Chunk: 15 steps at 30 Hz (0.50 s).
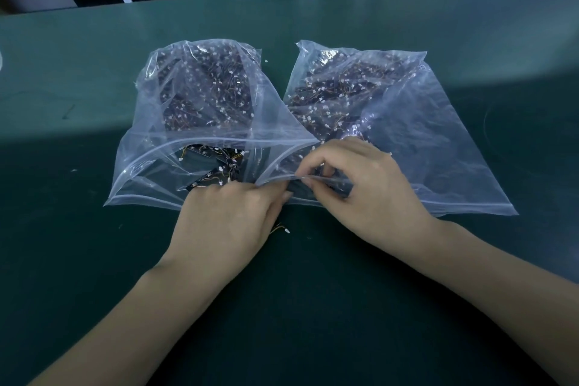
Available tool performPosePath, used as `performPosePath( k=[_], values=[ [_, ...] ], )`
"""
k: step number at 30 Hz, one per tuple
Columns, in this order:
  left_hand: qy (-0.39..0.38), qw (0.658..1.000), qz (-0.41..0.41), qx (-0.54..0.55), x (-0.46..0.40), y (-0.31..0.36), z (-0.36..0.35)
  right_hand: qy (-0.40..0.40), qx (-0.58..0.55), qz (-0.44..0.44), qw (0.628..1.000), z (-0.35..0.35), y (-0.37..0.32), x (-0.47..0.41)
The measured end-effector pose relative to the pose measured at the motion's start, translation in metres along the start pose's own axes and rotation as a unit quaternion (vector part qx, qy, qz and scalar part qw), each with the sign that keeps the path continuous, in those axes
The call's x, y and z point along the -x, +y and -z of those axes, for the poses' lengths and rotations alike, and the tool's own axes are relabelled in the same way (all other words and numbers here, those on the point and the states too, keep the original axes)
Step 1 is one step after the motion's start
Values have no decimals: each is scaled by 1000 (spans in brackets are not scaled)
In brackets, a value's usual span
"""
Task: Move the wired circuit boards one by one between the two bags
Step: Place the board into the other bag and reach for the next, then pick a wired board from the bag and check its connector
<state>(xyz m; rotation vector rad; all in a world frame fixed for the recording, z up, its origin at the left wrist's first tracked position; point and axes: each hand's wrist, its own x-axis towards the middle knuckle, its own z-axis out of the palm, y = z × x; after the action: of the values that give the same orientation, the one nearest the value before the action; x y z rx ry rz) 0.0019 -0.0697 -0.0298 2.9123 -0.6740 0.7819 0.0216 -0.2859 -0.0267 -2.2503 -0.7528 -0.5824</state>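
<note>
the dark green tabletop (313,307) carries two clear zip bags side by side, mouths toward the person, both stuffed with dark wired circuit boards (206,94). the left bag (150,166) gapes open; the right bag (438,150) overlaps its edge. the right hand (360,185) pinches the right bag's near lip with curled fingers (308,166). the left hand (232,216) lies at that mouth; whether its fingers grip anything i cannot tell. a loose wire with a white plug (283,229) pokes out beside it. likely risk: tangled wires dragging out several boards together, or snagging on the zip strip.
</note>
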Motion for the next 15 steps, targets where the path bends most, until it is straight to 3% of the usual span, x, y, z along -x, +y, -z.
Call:
performPosePath(
  k=[5,9,15],
  values=[
    [38,991,-19,124,1,-11,8,1,-7,1,1000,2,1,-1],
    [-19,982,-65,176,2,-23,17,-6,-1,-6,1000,2,1,0],
    [-75,980,-80,169,3,-26,17,-15,9,-11,1000,0,0,0]
  ],
)
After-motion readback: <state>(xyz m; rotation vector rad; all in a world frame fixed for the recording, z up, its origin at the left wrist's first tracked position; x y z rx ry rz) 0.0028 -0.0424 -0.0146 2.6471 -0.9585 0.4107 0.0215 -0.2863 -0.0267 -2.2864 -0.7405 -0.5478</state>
